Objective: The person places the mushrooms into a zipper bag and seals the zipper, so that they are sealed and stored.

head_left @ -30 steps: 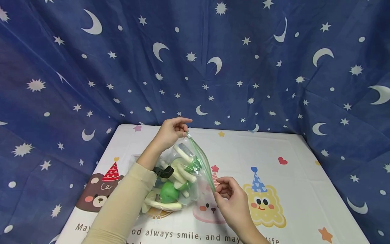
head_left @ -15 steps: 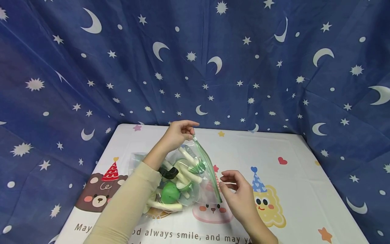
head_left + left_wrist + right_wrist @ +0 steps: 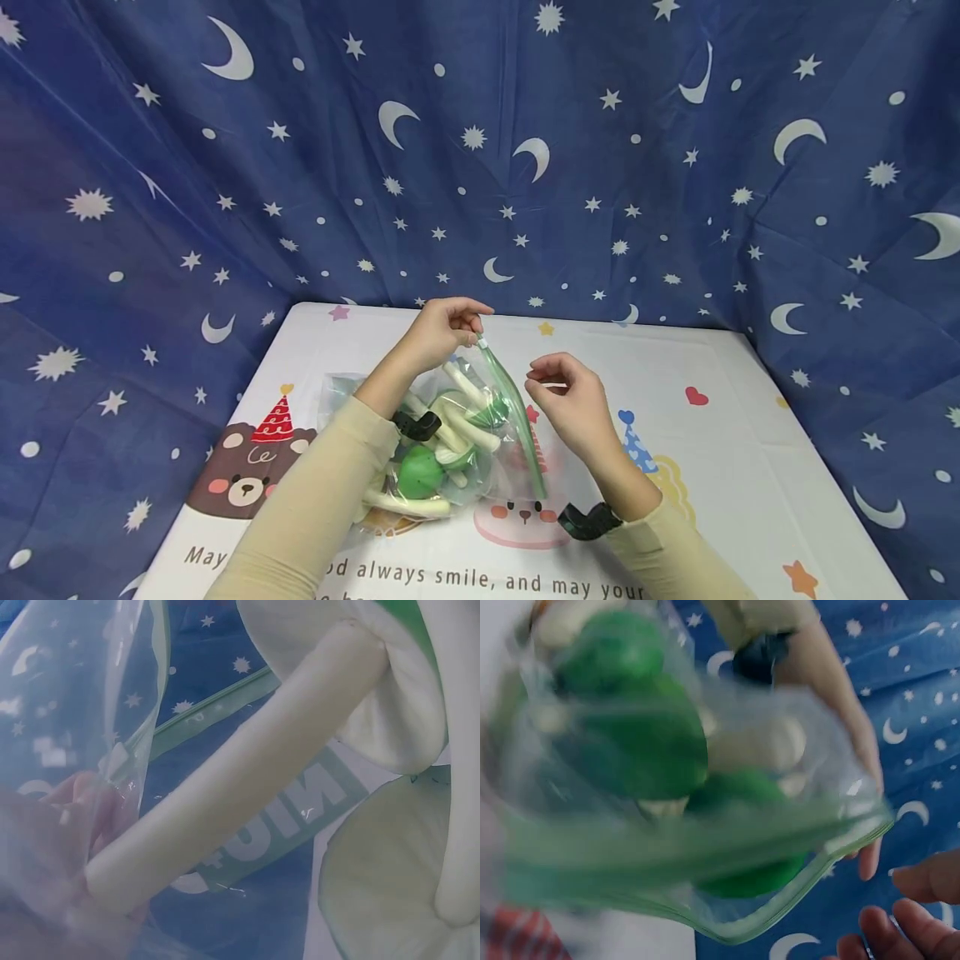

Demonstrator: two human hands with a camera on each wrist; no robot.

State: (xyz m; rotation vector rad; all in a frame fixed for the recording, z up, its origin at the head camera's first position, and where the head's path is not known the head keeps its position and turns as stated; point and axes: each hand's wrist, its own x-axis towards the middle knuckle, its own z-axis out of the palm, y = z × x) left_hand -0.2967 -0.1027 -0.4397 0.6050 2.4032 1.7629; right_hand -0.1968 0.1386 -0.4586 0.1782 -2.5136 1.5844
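Note:
A clear zip bag (image 3: 480,492) with a green zip edge (image 3: 517,408) stands tilted over the table. It is filled with several mushroom-shaped toys (image 3: 420,473) with green caps and white stems. My left hand (image 3: 442,332) pinches the bag's far upper corner, beside a small white slider (image 3: 482,342). In the left wrist view, one white stem (image 3: 247,765) crosses the picture inside the bag. To the right of the zip edge, my right hand (image 3: 572,398) hovers apart from the bag with fingers loosely bent, holding nothing.
The white tablecloth (image 3: 750,467) carries printed cartoon figures, stars and lettering. A blue curtain (image 3: 570,192) with moons and stars hangs behind and beside the table. Each wrist wears a black strap, such as the right strap (image 3: 588,521).
My right hand has let go of the zip edge's near end and moved up, away from me, along the bag. My left hand has shifted slightly right with the corner.

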